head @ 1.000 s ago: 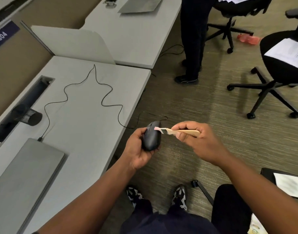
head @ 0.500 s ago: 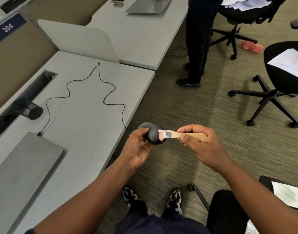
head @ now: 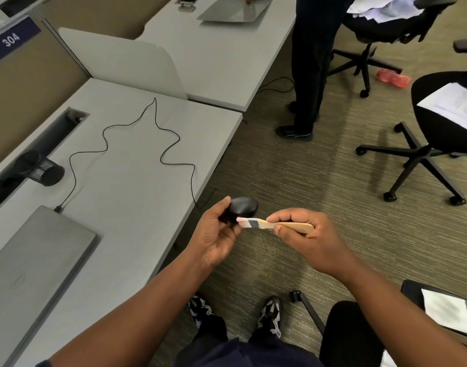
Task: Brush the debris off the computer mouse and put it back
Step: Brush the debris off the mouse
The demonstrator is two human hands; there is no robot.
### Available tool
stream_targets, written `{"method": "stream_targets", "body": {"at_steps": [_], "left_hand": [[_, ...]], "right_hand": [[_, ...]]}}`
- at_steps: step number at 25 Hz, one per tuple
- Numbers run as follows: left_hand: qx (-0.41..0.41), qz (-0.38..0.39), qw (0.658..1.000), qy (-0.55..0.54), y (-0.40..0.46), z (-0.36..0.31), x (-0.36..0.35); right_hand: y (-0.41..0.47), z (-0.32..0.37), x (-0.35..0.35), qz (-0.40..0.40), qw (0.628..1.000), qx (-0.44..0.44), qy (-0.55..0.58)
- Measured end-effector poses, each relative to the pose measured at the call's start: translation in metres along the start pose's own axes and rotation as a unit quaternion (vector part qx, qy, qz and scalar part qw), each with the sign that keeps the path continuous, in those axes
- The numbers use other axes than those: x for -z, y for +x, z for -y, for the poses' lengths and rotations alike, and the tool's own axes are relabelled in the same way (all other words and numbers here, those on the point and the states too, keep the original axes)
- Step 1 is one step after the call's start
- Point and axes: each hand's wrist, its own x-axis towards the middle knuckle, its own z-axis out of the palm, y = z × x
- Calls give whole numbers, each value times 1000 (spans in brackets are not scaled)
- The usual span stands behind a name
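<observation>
An open-plan office: a grey table (head: 137, 197) with a closed laptop (head: 33, 263) and a cable (head: 158, 133) snaking to its edge. Off that edge, above the carpet, the left hand (head: 214, 234) curls its fingers round the black computer mouse (head: 244, 206). The right hand (head: 304, 231) pinches the brush (head: 274, 225). Since a second ago the mouse has been turned and the bristles now touch its lower side, so brushing continues; putting it back remains.
</observation>
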Motion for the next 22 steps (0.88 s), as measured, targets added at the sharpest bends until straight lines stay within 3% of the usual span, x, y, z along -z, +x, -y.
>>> {"method": "stream_targets", "body": {"at_steps": [12, 22], "left_hand": [[49, 39, 996, -69, -5, -1, -3], [101, 94, 987, -78, -7, -3, 2]], "right_hand": [[-1, -2, -3, -76, 995, 51, 29], [-1, -2, 4, -108, 991, 40, 62]]}}
